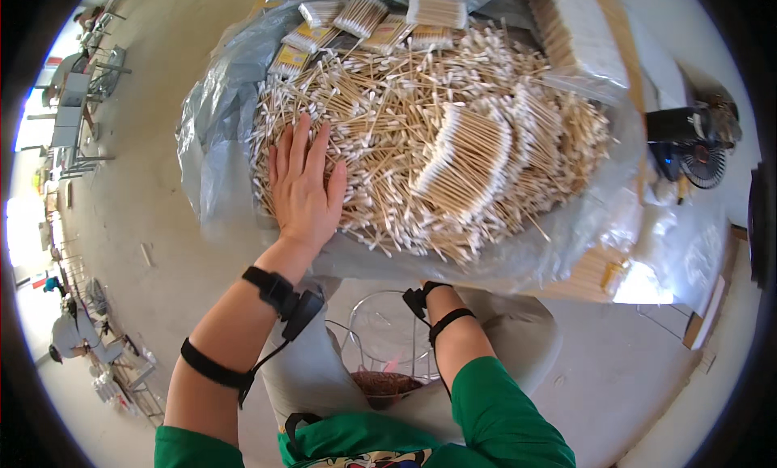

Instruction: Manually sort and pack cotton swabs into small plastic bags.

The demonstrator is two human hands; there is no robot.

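Note:
My left hand point(306, 189) lies palm down on the left side of a big heap of loose cotton swabs point(388, 156), its fingers stretched out and holding nothing. The swabs have wooden sticks and white tips and point every way. To the right of that hand, a neatly lined-up bundle of cotton swabs point(465, 160) rests on the heap. My right forearm point(455, 326) reaches to the table's near edge; the hand itself is hidden beneath the edge. Several small packs of cotton swabs point(360, 16) lie along the heap's far side.
Grey plastic sheeting point(217, 136) spreads under the heap and hangs over the wooden table point(571, 283). A large clear bag of packed swabs point(579, 35) stands at the far right. Beyond the right edge is a small fan point(702, 167). A wire-framed stool point(392, 338) is below, between my legs.

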